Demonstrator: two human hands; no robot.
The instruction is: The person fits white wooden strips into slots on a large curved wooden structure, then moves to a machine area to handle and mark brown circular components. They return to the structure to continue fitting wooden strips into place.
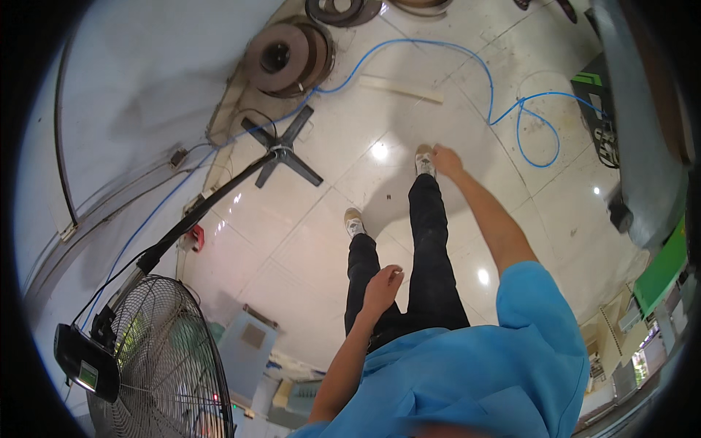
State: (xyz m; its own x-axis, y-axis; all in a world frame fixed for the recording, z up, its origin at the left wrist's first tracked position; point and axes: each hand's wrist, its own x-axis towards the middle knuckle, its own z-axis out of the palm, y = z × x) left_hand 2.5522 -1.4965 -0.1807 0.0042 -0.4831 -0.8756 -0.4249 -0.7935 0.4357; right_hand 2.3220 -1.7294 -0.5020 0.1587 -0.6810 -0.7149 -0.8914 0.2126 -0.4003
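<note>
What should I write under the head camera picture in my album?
Left hand and right hand above a tiled floor, with a fan at left and a blue hose ahead.

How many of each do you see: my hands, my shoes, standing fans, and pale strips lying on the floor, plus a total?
Left hand and right hand: 2
Left shoe and right shoe: 2
Standing fan: 1
Pale strip: 1
Total: 6
</note>
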